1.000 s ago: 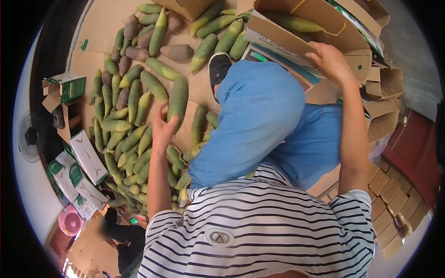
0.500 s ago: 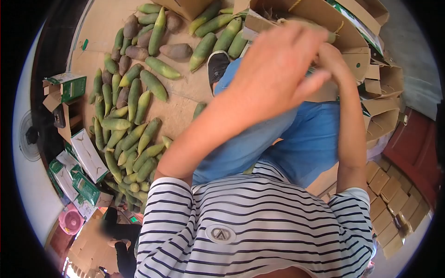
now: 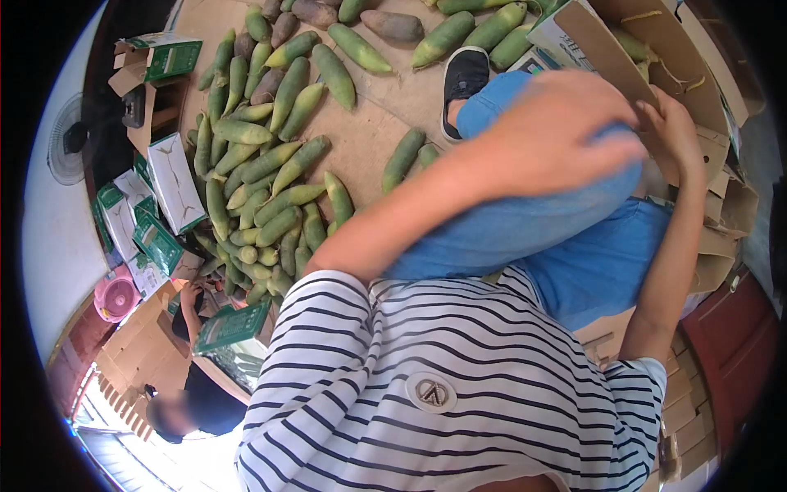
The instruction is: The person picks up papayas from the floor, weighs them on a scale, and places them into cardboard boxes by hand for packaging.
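My left hand hangs over my bent knee in blue jeans, blurred by motion; its thumb and fingers look apart, with nothing visible between them. To its right, my right hand grips the near edge of an open cardboard box. Inside that box, part of a green radish and a pale cord show. Past my black shoe, green radishes lie on the brown floor covering. Part of the box is hidden behind my hands and knee.
Many green radishes are heaped to my left, with dull purplish roots among those farther off. White-and-green cartons stand beyond the heap. A fan and pink basin are at far left. Lower left, another person is beside a green-topped box.
My left hand has moved away from my right hand; they were close together over the box. The view has swung left, revealing more of the other person and the green-topped box.
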Motion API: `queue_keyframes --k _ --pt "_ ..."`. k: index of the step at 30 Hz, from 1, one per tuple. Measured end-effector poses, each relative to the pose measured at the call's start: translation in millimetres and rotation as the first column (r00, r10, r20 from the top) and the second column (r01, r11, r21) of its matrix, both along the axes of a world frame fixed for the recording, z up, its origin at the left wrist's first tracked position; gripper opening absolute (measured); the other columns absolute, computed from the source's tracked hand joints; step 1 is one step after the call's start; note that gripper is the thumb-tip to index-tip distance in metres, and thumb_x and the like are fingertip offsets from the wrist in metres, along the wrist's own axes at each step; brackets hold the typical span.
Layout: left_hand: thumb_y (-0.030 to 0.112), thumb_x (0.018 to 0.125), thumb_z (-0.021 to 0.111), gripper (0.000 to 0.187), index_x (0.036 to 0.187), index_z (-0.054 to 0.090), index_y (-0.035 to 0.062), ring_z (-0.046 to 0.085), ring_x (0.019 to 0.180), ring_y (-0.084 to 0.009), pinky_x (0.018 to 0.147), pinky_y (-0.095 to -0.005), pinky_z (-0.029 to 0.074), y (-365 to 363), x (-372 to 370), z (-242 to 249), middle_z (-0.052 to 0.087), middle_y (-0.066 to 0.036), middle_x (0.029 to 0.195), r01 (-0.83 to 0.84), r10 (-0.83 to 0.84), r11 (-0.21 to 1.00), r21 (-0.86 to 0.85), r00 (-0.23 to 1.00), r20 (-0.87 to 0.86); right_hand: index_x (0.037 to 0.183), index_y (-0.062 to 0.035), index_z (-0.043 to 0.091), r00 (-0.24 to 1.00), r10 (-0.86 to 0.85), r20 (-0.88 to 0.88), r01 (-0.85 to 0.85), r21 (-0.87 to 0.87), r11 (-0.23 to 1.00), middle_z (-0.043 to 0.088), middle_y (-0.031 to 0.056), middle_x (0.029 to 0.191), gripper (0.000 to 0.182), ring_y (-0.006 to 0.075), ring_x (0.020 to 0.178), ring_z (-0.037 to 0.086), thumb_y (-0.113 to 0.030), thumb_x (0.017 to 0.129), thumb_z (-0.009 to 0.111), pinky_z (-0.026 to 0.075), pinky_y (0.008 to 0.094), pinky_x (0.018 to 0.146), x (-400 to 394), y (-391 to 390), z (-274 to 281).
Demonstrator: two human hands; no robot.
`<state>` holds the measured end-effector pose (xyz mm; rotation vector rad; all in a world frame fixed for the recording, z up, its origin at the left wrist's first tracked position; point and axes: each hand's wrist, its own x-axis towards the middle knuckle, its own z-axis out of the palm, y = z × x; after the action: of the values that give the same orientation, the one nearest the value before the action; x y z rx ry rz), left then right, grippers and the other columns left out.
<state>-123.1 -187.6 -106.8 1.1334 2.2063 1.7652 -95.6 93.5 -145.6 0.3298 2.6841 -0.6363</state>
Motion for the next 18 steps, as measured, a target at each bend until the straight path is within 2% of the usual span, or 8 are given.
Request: queue_keyframes --k 1,2,4,6,8,10,12,18 --pt "0.028 0.085 0.059 0.030 0.100 0.062 0.0028 0.059 0.090 -0.0238 0.081 -0.0344 0.044 -11 -6 -13 0.063 -0.013 0.091 -0.039 0.034 0.998 0.050 0.996 0.086 0.113 -0.0041 0.056 0.999 0.038 -0.023 -0.038 0.016 0.999 0.062 0.0201 0.100 0.031 0.0362 0.095 0.057 -0.021 0.087 0.055 0.044 0.0402 0.080 1 1 -1" --pt "0.026 0.091 0.052 0.031 0.108 0.060 0.0017 0.060 0.088 -0.0194 0.079 -0.0304 0.046 -35 -14 -19 0.063 -0.014 0.093 -0.044 0.092 0.987 -0.152 0.941 0.325 0.113 -0.0039 0.056 0.996 0.076 -0.046 -0.074 0.036 0.997 0.062 0.0201 0.100 0.031 0.0363 0.094 0.057 -0.021 0.087 0.055 0.044 0.0402 0.081 0 3 -2" --pt "0.030 0.092 0.051 0.034 0.107 0.059 0.0003 0.061 0.084 -0.0237 0.077 -0.0319 0.046 -90 -28 -81 0.063 -0.016 0.092 -0.128 0.252 0.898 -0.421 0.933 0.256 0.113 -0.0037 0.056 0.993 0.095 -0.065 -0.091 0.056 0.994 0.062 0.0202 0.100 0.031 0.0366 0.094 0.057 -0.021 0.087 0.055 0.044 0.0403 0.080 3 2 0" --pt "0.034 0.087 0.058 0.036 0.103 0.059 0.0015 0.059 0.092 -0.0361 0.079 -0.0408 0.047 -169 -27 -140 0.063 -0.020 0.097 -0.089 0.207 0.565 -0.820 0.978 0.036 0.113 -0.0035 0.056 0.996 0.059 -0.065 -0.055 0.051 0.997 0.062 0.0204 0.099 0.031 0.0370 0.094 0.057 -0.021 0.088 0.055 0.044 0.0404 0.080 3 -3 3" --pt "0.035 0.079 0.064 0.039 0.102 0.060 0.0038 0.059 0.096 -0.0359 0.080 -0.0424 0.047 -229 -17 -175 0.062 -0.019 0.102 0.083 0.104 0.044 -0.996 0.991 0.087 0.113 -0.0034 0.056 0.989 0.108 -0.103 -0.099 0.084 0.992 0.062 0.0203 0.099 0.031 0.0370 0.093 0.058 -0.021 0.088 0.055 0.045 0.0401 0.079 4 0 0" --pt "0.036 0.075 0.068 0.045 0.105 0.059 0.0040 0.058 0.097 -0.0368 0.080 -0.0427 0.047 -270 5 -207 0.062 -0.019 0.103 0.215 0.195 -0.003 -0.977 0.958 0.210 0.113 -0.0032 0.056 0.984 0.138 -0.116 -0.125 0.109 0.986 0.062 0.0203 0.099 0.031 0.0370 0.093 0.058 -0.021 0.088 0.054 0.045 0.0399 0.079 2 1 -2" --pt "0.038 0.073 0.070 0.053 0.109 0.056 0.0030 0.058 0.098 -0.0370 0.082 -0.0426 0.047 -297 34 -246 0.061 -0.020 0.106 0.345 0.205 0.078 -0.935 0.913 0.353 0.112 -0.0028 0.055 0.985 0.143 -0.098 -0.130 0.129 0.983 0.062 0.0202 0.098 0.031 0.0370 0.092 0.058 -0.021 0.088 0.054 0.045 0.0397 0.079 1 2 0" --pt "0.041 0.070 0.071 0.067 0.115 0.050 -0.0040 0.058 0.103 -0.0359 0.088 -0.0401 0.045 -260 105 -282 0.060 -0.024 0.108 0.317 0.614 0.363 -0.876 0.626 0.481 0.112 -0.0031 0.055 0.993 0.112 -0.043 -0.106 0.120 0.987 0.062 0.0196 0.098 0.031 0.0361 0.092 0.058 -0.023 0.088 0.055 0.045 0.0392 0.079 -1 -2 4"
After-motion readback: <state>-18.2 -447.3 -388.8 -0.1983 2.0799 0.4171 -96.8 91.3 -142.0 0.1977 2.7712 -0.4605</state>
